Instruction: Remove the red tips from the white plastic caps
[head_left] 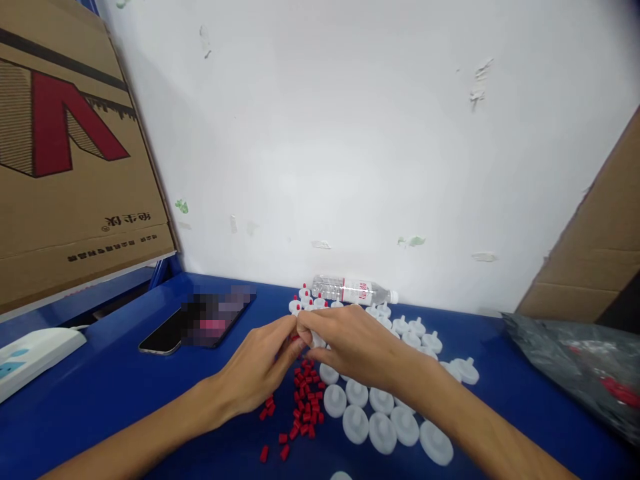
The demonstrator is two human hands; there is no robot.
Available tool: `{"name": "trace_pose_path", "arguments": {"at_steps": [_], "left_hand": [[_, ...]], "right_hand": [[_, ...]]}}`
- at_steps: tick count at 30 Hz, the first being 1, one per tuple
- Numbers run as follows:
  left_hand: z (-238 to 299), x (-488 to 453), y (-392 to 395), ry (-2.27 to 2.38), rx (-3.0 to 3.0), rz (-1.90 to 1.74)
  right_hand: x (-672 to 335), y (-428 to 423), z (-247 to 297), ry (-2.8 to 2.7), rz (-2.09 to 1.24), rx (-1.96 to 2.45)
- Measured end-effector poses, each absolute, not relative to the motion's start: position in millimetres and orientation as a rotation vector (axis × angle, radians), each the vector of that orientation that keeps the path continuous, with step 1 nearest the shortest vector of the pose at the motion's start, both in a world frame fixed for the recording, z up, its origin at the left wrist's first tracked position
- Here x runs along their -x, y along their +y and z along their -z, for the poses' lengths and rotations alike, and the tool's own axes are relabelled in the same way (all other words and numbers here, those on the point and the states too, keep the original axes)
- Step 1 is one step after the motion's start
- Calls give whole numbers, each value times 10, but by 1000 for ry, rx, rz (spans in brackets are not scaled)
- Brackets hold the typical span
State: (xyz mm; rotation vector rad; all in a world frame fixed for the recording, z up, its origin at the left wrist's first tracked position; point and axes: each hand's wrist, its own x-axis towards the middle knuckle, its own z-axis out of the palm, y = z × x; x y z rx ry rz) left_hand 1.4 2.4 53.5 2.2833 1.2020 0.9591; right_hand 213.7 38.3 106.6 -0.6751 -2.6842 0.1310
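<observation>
My left hand (260, 363) is closed in a pinch, with a bit of red showing at its fingertips that looks like a small red cap. Against it, my right hand (350, 340) is closed around a white round lid with a spout (317, 340), mostly hidden by the fingers. Below the hands lies a loose pile of small red caps (307, 400). White spouted lids (383, 433) spread over the table under and beyond my right forearm. Behind my hands stand several white lids with red tips (305, 293).
A clear plastic bottle (350, 291) lies along the wall on the blue table (110, 400). Phones (163, 333) rest at left, near a white device (40, 357). A grey plastic bag (565, 360) sits at right. Cardboard (100, 200) stands on both sides.
</observation>
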Motion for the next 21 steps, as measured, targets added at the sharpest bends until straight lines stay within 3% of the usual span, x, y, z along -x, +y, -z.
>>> {"name": "trace_pose_path", "arguments": {"at_steps": [13,21], "left_hand": [[-553,3,147,1239,-1868,-1045],[-501,-13,85,1430,-2176,-884]], "right_hand": [[-2230,520,-1004,-2606,73,711],[-2315,771,-794,-2406,-61,929]]}}
